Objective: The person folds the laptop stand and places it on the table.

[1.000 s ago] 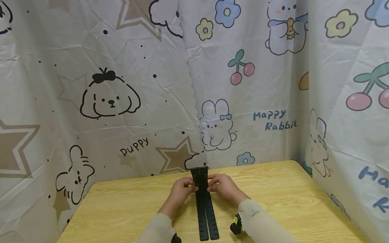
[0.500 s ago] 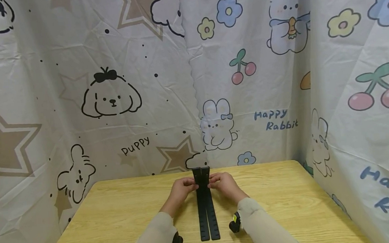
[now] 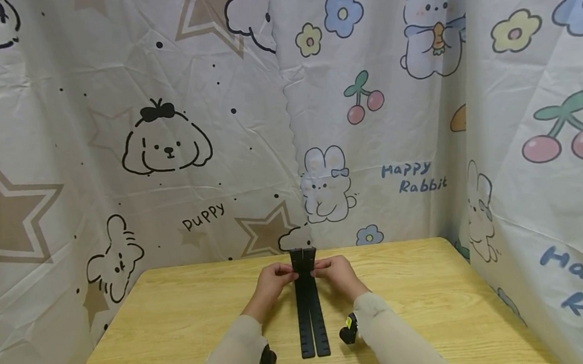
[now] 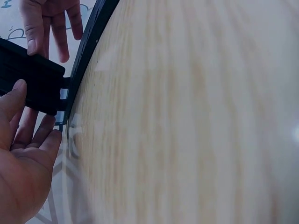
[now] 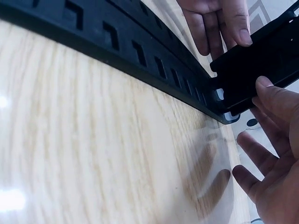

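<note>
— Black plastic, two long slotted strips (image 3: 311, 319), lying side by side down the middle of the wooden table (image 3: 179, 325), running from the near edge toward the far one. At the far end, two flat end plates (image 3: 303, 260) stand upright off the strips.

— Hands, entry by entry?

— Left hand (image 3: 273, 281): fingertips pinching the left plate, thumb against its near face in the left wrist view. Right hand (image 3: 337, 275): the same on the right plate, thumb tip on its edge, other fingers loosely spread below. Both grips are clamped on the plates, lightly, by tips only.

— Risk, as you judge it?

— Several. The hold is at one end only; the long near part of the strips rests free on the table, so an uneven pull from one hand could skew the pair and slide the near ends apart. The plates look hinged or notched onto the strips; pressing them inward at different rates could jam or pop one loose. Fingertips sit close to the joint, so a sudden fold might nip skin.

— Anything nearby to foul?

— Wrist cameras (image 3: 347, 333) sit just beside the near ends; a dropped forearm could knock the strips. Printed curtain (image 3: 164, 152) hangs just beyond the plates.
</note>
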### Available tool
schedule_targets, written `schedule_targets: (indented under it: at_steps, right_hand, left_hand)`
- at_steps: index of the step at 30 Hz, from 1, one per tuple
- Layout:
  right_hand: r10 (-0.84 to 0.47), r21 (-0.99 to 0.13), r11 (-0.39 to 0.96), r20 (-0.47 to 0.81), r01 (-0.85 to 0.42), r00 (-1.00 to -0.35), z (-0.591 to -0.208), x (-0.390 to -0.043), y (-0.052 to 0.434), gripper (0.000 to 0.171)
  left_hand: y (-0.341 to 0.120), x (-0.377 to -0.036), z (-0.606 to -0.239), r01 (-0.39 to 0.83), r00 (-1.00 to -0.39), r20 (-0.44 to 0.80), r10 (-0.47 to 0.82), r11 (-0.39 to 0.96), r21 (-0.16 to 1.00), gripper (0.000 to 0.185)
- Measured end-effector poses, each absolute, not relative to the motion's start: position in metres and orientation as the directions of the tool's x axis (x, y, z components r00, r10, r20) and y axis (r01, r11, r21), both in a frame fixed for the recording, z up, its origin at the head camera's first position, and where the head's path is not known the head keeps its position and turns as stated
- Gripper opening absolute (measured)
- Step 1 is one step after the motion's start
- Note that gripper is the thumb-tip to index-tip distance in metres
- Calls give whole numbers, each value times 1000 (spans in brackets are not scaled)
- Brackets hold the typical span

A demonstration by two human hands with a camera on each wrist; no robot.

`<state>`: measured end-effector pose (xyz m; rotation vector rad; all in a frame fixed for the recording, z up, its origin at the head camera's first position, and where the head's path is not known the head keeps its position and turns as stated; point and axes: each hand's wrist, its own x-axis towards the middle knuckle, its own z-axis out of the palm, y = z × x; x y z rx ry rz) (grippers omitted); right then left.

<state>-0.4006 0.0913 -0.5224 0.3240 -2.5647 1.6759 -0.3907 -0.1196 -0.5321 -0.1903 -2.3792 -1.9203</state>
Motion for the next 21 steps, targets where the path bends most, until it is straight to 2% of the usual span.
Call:
schedule_targets:
  at_steps: [11, 13, 16, 21]
  right_hand:
    - [-62, -912, 377, 150, -162, -987, -523, -401, 93, 8]
    - [-54, -922, 348, 160, -169, -986, -523, -402, 93, 13]
    - [-68, -935, 300, 174, -187, -982, -523, -403, 93, 23]
    - [-112, -923, 315, 195, -221, -974, -524, -404, 92, 23]
  left_hand:
    - [-119, -390, -528, 125, -992, 122, 28, 208, 970, 18]
    - [-120, -390, -528, 127, -992, 123, 33, 205, 971, 20]
    - [-121, -390, -527, 144, -989, 137, 48, 219, 965, 22]
    - [-122, -394, -528, 183, -983, 171, 71, 230, 956, 20]
